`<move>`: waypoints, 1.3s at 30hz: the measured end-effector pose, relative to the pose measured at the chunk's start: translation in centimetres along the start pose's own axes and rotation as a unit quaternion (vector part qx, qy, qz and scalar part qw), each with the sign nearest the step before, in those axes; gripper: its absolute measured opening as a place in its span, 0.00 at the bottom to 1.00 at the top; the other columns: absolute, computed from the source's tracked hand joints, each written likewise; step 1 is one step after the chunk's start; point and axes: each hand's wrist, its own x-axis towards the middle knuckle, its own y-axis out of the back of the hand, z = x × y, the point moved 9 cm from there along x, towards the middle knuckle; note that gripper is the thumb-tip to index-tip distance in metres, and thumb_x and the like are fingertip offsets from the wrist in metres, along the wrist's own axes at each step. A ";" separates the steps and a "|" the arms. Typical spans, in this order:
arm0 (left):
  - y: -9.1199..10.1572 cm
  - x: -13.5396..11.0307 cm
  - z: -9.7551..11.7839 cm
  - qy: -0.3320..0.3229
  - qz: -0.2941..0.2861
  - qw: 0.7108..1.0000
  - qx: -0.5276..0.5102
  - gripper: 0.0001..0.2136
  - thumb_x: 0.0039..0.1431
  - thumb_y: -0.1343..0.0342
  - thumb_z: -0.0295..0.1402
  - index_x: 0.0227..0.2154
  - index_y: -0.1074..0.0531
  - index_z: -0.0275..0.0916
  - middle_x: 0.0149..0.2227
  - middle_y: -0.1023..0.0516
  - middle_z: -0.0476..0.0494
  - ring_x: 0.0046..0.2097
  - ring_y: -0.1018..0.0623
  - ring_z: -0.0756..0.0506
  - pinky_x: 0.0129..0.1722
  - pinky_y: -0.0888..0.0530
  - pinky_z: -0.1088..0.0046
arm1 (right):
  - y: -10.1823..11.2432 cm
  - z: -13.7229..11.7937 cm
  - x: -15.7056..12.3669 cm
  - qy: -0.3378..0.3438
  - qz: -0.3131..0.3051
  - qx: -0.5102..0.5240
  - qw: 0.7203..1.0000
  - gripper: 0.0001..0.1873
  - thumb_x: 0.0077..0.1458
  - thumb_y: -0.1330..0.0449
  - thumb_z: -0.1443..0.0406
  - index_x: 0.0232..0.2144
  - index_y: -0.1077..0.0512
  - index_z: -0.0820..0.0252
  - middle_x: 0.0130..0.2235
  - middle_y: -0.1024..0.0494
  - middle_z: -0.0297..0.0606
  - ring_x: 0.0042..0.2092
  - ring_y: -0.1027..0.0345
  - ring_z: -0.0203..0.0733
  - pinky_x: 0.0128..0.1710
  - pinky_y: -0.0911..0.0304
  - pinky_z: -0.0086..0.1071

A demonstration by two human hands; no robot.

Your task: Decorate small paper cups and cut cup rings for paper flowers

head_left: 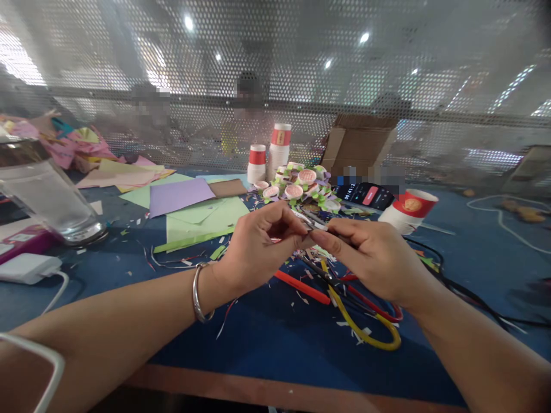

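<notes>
My left hand (258,244) and my right hand (370,255) meet above the blue table (267,338), fingertips pinched together on a small pale paper piece (312,225). Both hands are closed around it; most of the piece is hidden by the fingers. A silver bangle (198,295) circles my left wrist. Under my right hand lie scissors with yellow handles (365,332) and scissors with red handles (379,310). A red pen (301,287) lies between my hands. Behind the hands sits a cluster of paper flowers (301,186) made from cup bottoms.
Green and purple paper sheets (189,209) lie at the left. A glass jar (47,195) stands far left, beside a white charger (26,267). Stacked red-and-white cups (279,149), a tipped cup (408,209), a phone (365,195) and a cardboard box (357,143) stand behind. A perforated screen (275,69) closes the back.
</notes>
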 end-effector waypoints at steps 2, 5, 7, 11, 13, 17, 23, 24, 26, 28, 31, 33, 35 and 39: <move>-0.1 0.0 -0.3 0.015 0.000 1.000 -0.019 0.05 0.51 0.38 0.25 0.26 0.29 0.40 0.27 0.23 0.50 0.31 0.24 0.52 0.31 0.25 0.75 | -0.1 0.1 0.0 -0.006 -0.003 -0.005 1.000 0.27 0.64 0.47 0.46 0.22 0.32 0.57 0.21 0.37 0.32 0.25 0.46 0.35 0.23 0.51 0.33; -0.2 0.1 -0.9 0.042 -0.005 0.997 -0.061 0.06 0.50 0.38 0.25 0.26 0.29 0.39 0.28 0.23 0.50 0.31 0.24 0.53 0.32 0.25 0.76 | -0.1 0.2 0.0 -0.011 0.001 -0.017 1.000 0.26 0.64 0.47 0.46 0.23 0.31 0.57 0.21 0.38 0.32 0.25 0.46 0.35 0.23 0.51 0.33; -0.3 0.3 -1.3 0.057 -0.011 0.994 -0.088 0.06 0.49 0.37 0.25 0.26 0.30 0.39 0.28 0.23 0.50 0.31 0.24 0.53 0.32 0.25 0.76 | -0.1 0.2 0.0 -0.011 0.001 -0.023 1.000 0.26 0.64 0.47 0.47 0.22 0.32 0.57 0.21 0.38 0.31 0.24 0.47 0.35 0.23 0.51 0.33; -0.5 0.4 -1.6 0.070 -0.025 0.990 -0.120 0.07 0.50 0.36 0.25 0.27 0.30 0.38 0.28 0.23 0.50 0.32 0.23 0.54 0.34 0.25 0.77 | -0.1 0.2 0.0 -0.007 0.000 -0.021 1.000 0.26 0.65 0.48 0.48 0.20 0.36 0.56 0.20 0.41 0.30 0.24 0.48 0.34 0.23 0.51 0.33; -0.5 0.5 -1.7 0.073 -0.029 0.989 -0.122 0.07 0.50 0.36 0.25 0.27 0.31 0.38 0.29 0.23 0.50 0.32 0.23 0.53 0.35 0.25 0.76 | -0.1 0.3 0.1 -0.007 -0.001 -0.013 1.000 0.27 0.65 0.48 0.47 0.20 0.37 0.56 0.20 0.42 0.30 0.24 0.48 0.34 0.23 0.51 0.33; -0.3 0.6 -1.7 0.086 -0.026 0.989 -0.117 0.08 0.53 0.36 0.27 0.28 0.31 0.38 0.28 0.24 0.51 0.30 0.25 0.54 0.31 0.27 0.77 | 0.2 0.8 0.3 -0.020 0.014 0.001 1.000 0.28 0.64 0.47 0.44 0.20 0.36 0.56 0.20 0.41 0.30 0.23 0.49 0.34 0.23 0.52 0.33; 0.2 0.6 -2.6 0.130 0.005 0.983 -0.129 0.08 0.54 0.34 0.30 0.31 0.30 0.37 0.28 0.24 0.51 0.29 0.26 0.54 0.29 0.29 0.78 | 0.7 3.1 0.4 -0.082 0.044 0.144 0.985 0.30 0.60 0.44 0.39 0.25 0.29 0.57 0.18 0.48 0.25 0.20 0.56 0.31 0.20 0.61 0.33; 0.3 0.5 -2.7 0.138 0.007 0.982 -0.128 0.08 0.54 0.34 0.30 0.31 0.29 0.37 0.28 0.24 0.50 0.29 0.26 0.54 0.29 0.30 0.78 | 0.6 3.3 0.3 -0.087 0.045 0.169 0.981 0.30 0.59 0.43 0.39 0.25 0.28 0.57 0.17 0.48 0.25 0.20 0.56 0.31 0.20 0.61 0.33; 0.2 0.4 -3.1 0.155 0.007 0.979 -0.131 0.08 0.54 0.34 0.31 0.32 0.28 0.36 0.29 0.23 0.49 0.29 0.25 0.54 0.28 0.30 0.79 | 0.3 3.8 0.3 -0.099 0.037 0.213 0.971 0.29 0.58 0.41 0.39 0.26 0.27 0.58 0.17 0.47 0.25 0.20 0.57 0.31 0.20 0.62 0.32; 0.0 0.2 -3.4 0.172 0.004 0.975 -0.139 0.08 0.53 0.34 0.31 0.33 0.28 0.36 0.29 0.22 0.49 0.28 0.25 0.54 0.27 0.30 0.79 | -0.3 4.0 0.4 -0.113 0.016 0.255 0.960 0.28 0.56 0.39 0.40 0.27 0.26 0.58 0.17 0.48 0.24 0.20 0.58 0.30 0.20 0.63 0.32; -0.3 0.0 -3.7 0.189 -0.003 0.971 -0.149 0.09 0.54 0.34 0.32 0.33 0.28 0.36 0.29 0.22 0.49 0.28 0.24 0.54 0.26 0.28 0.80 | -1.4 4.0 0.4 -0.134 -0.017 0.300 0.944 0.26 0.55 0.36 0.41 0.27 0.27 0.58 0.18 0.47 0.23 0.20 0.58 0.29 0.19 0.63 0.30; -0.4 -0.1 -3.7 0.198 -0.010 0.969 -0.149 0.09 0.55 0.34 0.33 0.33 0.28 0.37 0.28 0.23 0.49 0.27 0.24 0.52 0.24 0.27 0.79 | -2.0 4.0 0.4 -0.143 -0.032 0.320 0.936 0.24 0.55 0.34 0.44 0.26 0.28 0.58 0.18 0.46 0.23 0.21 0.58 0.28 0.19 0.63 0.29; -0.6 -0.2 -3.8 0.209 -0.019 0.967 -0.144 0.09 0.55 0.34 0.34 0.34 0.29 0.37 0.29 0.23 0.49 0.27 0.23 0.51 0.22 0.26 0.78 | -2.4 3.8 0.4 -0.143 -0.046 0.335 0.930 0.23 0.55 0.33 0.46 0.25 0.30 0.58 0.19 0.44 0.24 0.21 0.56 0.28 0.19 0.62 0.29; -0.8 -0.3 -3.6 0.206 -0.036 0.969 -0.133 0.10 0.57 0.35 0.36 0.35 0.29 0.38 0.30 0.23 0.49 0.27 0.23 0.51 0.20 0.25 0.78 | -2.9 3.5 0.2 -0.140 -0.073 0.340 0.927 0.21 0.57 0.32 0.49 0.27 0.29 0.59 0.19 0.41 0.24 0.21 0.54 0.27 0.19 0.62 0.27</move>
